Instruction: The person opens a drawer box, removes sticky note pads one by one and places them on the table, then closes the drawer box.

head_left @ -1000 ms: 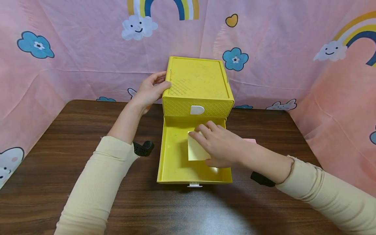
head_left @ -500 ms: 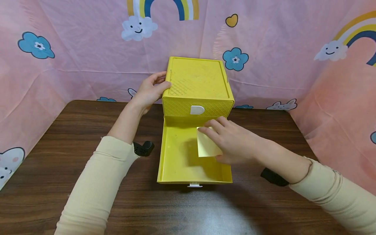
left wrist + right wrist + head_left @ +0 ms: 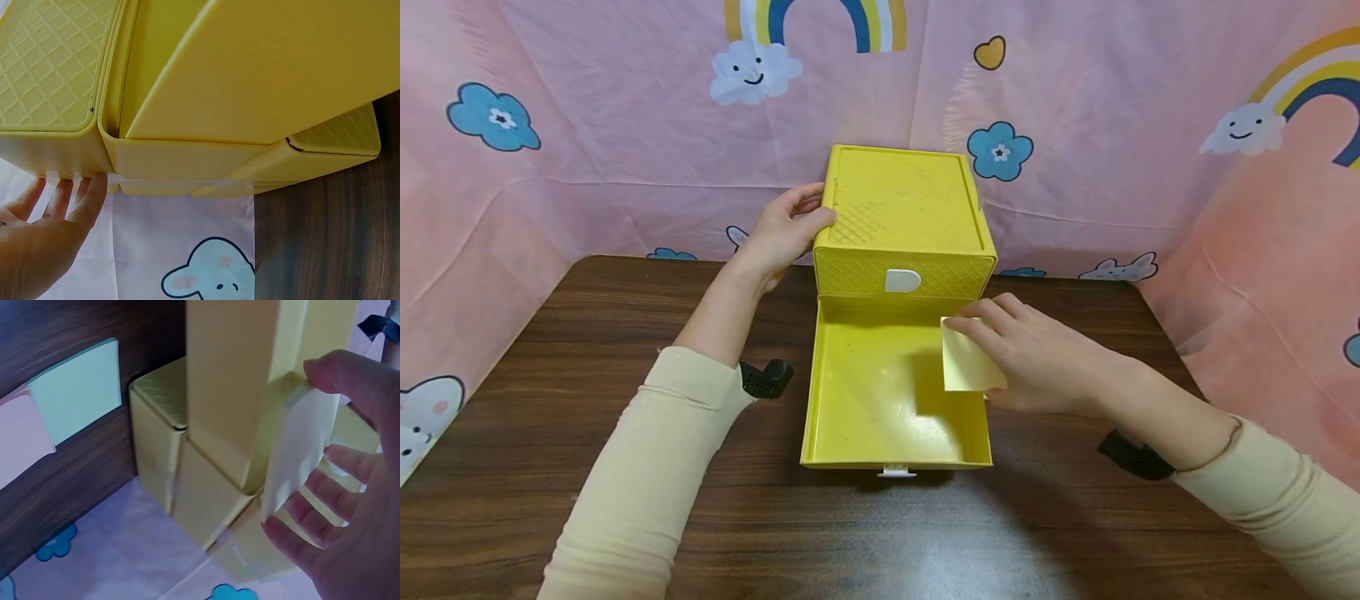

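Note:
My right hand (image 3: 1037,358) pinches a pale yellow sticky note pad (image 3: 967,356) between thumb and fingertips, above the right wall of an open drawer (image 3: 865,408). The right wrist view shows the held pad (image 3: 301,447) edge-on, with some thickness. The drawer sticks out from under the top drawer of a yellow drawer box (image 3: 910,200), and nothing lies on its visible floor. At the box's upper left edge, my left hand (image 3: 782,233) rests with its thumb on top. In the left wrist view, its fingertips (image 3: 94,187) touch the side wall.
In the right wrist view, a pale green note pad (image 3: 78,390) and a pink one (image 3: 22,434) lie on the dark wooden table (image 3: 737,517), right of the box. A pink printed cloth (image 3: 662,125) hangs behind. The closed top drawer has a white handle (image 3: 902,281).
My right hand has carried the yellow pad rightward, from over the drawer's middle to its right wall. The pink pad's edge seen earlier is now hidden in the head view. My left hand stays put.

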Demonstrator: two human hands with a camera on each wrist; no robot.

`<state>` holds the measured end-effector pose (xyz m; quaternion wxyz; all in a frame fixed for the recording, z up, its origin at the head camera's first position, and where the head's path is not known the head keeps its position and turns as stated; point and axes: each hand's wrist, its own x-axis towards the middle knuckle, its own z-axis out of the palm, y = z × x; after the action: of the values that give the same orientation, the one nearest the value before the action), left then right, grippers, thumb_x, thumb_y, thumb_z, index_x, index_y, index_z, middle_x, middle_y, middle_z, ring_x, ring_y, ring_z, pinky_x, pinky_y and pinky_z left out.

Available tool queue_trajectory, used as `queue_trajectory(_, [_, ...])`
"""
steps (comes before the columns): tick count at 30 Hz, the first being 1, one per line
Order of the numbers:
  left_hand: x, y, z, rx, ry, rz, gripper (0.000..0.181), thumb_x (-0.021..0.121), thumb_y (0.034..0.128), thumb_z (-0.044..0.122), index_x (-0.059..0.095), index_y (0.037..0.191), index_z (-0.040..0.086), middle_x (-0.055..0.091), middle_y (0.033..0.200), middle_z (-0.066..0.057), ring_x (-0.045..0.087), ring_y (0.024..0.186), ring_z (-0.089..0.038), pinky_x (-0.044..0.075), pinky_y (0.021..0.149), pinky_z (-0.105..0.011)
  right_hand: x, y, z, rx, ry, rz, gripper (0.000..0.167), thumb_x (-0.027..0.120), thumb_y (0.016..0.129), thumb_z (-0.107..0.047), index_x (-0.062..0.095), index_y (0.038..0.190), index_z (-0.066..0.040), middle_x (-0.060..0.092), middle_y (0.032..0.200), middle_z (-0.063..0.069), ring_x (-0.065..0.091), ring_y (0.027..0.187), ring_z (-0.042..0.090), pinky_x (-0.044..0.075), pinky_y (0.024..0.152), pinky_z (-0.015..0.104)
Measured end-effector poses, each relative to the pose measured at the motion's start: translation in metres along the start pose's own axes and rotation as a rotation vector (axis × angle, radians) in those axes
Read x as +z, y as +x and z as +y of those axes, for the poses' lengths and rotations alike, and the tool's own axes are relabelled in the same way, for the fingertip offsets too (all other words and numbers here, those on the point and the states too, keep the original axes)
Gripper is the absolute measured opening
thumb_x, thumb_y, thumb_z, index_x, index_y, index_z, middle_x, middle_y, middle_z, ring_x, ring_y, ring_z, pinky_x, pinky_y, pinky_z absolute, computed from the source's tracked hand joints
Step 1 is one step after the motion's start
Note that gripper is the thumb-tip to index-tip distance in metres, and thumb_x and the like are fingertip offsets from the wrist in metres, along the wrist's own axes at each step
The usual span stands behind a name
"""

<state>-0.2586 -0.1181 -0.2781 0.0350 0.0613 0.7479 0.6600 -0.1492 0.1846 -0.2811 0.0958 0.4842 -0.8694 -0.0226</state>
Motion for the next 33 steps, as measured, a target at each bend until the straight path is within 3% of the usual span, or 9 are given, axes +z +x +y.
queue_trajectory(8, [0.0, -0.001, 0.0, -0.005, 0.006, -0.002, 0.057, 0.055, 0.0894, 0.022, 0.035, 0.142, 0.016, 0.036, 0.14, -0.006, 0.045, 0.121, -0.019, 0.043, 0.098, -0.033, 0.009, -0.016, 0.011, 0.006, 0.013, 0.031, 0.085, 0.081, 0.059, -0.027, 0.042, 0.131, -0.003, 0.048, 0.121, 0.012, 0.044, 0.106, 0.029, 0.044, 0.087, 0.04])
queue_trajectory(22, [-0.001, -0.002, 0.002, -0.016, 0.001, -0.005, 0.058, 0.055, 0.0897, 0.023, 0.033, 0.143, 0.017, 0.035, 0.142, -0.006, 0.045, 0.12, -0.019, 0.042, 0.098, -0.033, 0.019, -0.041, 0.028, 0.078, 0.015, 0.023, 0.079, 0.078, 0.065, -0.031, 0.043, 0.13, -0.003, 0.047, 0.123, 0.011, 0.045, 0.106, 0.028, 0.046, 0.084, 0.039])
queue_trajectory(29, [-0.001, -0.001, 0.001, -0.015, 0.004, -0.01, 0.059, 0.055, 0.0901, 0.023, 0.032, 0.144, 0.017, 0.034, 0.142, -0.006, 0.044, 0.122, -0.018, 0.042, 0.099, -0.033, 0.029, -0.051, 0.036, 0.114, 0.026, -0.009, 0.079, 0.079, 0.068, -0.035, 0.043, 0.131, -0.004, 0.047, 0.122, 0.011, 0.046, 0.105, 0.027, 0.048, 0.08, 0.038])
queue_trajectory(33, [-0.001, -0.001, 0.001, -0.016, 0.005, -0.009, 0.058, 0.055, 0.0901, 0.023, 0.032, 0.143, 0.017, 0.035, 0.142, -0.006, 0.044, 0.121, -0.019, 0.042, 0.099, -0.033, 0.035, -0.058, 0.041, 0.127, 0.038, -0.021, 0.081, 0.081, 0.065, -0.03, 0.043, 0.132, -0.004, 0.046, 0.123, 0.011, 0.045, 0.106, 0.028, 0.048, 0.081, 0.039])
